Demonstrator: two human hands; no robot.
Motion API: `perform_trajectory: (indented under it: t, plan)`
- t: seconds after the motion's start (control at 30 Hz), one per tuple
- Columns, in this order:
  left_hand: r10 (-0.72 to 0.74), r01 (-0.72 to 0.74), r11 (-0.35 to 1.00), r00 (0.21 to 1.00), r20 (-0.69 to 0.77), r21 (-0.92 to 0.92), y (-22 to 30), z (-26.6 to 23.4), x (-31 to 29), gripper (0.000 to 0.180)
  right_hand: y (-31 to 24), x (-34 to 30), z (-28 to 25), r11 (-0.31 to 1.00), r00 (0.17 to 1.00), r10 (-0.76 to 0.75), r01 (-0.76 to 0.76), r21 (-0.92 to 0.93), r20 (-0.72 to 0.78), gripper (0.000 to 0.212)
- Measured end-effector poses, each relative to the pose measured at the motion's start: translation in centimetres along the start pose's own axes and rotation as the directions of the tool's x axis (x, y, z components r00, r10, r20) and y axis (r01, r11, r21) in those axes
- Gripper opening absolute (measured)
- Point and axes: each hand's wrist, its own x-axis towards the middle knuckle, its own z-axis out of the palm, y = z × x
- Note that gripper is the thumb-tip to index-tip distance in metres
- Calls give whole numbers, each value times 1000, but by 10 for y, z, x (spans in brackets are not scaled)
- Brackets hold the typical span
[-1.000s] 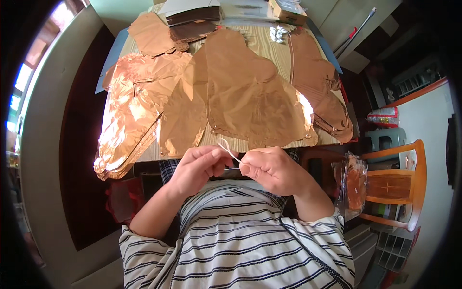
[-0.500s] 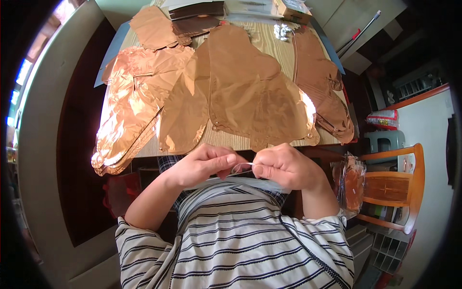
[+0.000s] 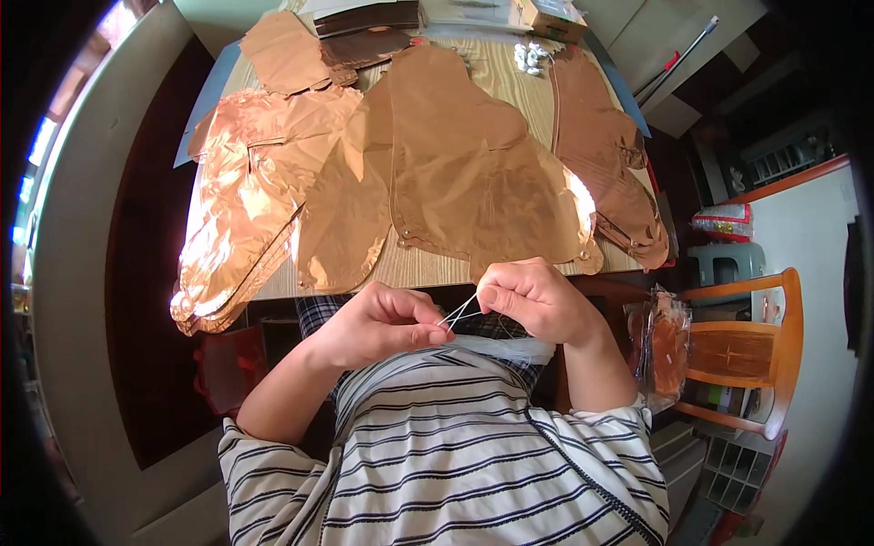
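Note:
Close above my lap, my left hand (image 3: 387, 326) pinches a thin white string (image 3: 461, 314) between thumb and fingers. My right hand (image 3: 535, 302), a little higher, is closed on the same string. Between the hands the string crosses over itself in a narrow X. A bundle of white strands (image 3: 514, 349) lies across my lap under the hands. Just beyond them, flat copper-coloured foil balloons (image 3: 455, 155) lie stacked on the table, their lower tips near its front edge.
More crinkled foil pieces (image 3: 255, 182) overhang the table's left front, and another stack (image 3: 601, 136) lies at the right. Small white coils (image 3: 530, 58) and a cardboard box (image 3: 553, 18) are at the back. A wooden chair (image 3: 783, 355) with plastic-bagged foil (image 3: 669, 350) stands right.
The small loop of string has become a crossed stretch between my hands. My left hand has moved slightly down, and my right hand slightly up.

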Motion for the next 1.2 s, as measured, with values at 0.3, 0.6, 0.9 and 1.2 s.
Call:
perform_trajectory:
  t: [0.3,0.6,0.9,1.2]
  plan:
    - [667,-361,560,730,-147,746,-10,8,14,13,-3,1,56,953,978,-204,187,-237,-49,9]
    - [602,-365,696,766,-226,618,-3,8,3,17,8,4,54,925,944,-330,318,-206,-24,12]
    - [649,-262,485,747,-143,834,7,3,5,24,-2,5,48,936,950,-308,312,-163,49,12]
    - [609,-347,495,793,-33,797,-2,-5,10,23,-9,5,42,931,933,-359,356,-82,-23,17]
